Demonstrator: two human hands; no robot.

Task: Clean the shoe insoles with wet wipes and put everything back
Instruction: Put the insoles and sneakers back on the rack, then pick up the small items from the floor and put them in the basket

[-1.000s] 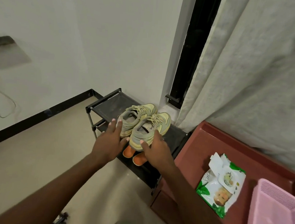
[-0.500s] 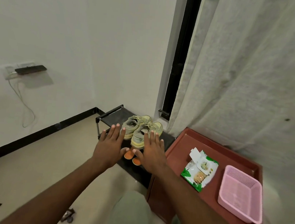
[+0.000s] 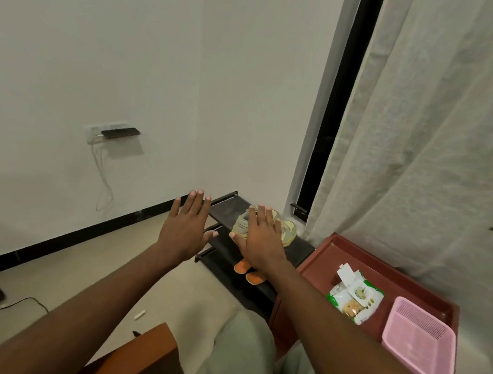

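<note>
Both grips released: left hand (image 3: 183,228) and right hand (image 3: 262,237) spread flat, holding nothing. Shoes (image 3: 286,229) sit on the rack (image 3: 226,207); wipes pack (image 3: 354,297) on the worktop (image 3: 403,276). Task apparently finished.

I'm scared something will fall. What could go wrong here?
1. The shoes sit near the front edge of the rack; a clumsy grab might knock them off.
2. The wipes pack has its flap standing open, so the wipes may dry out.
3. The basket overhangs the red tray edge; the right hand's arm might bump it. The left hand holds nothing.
</note>
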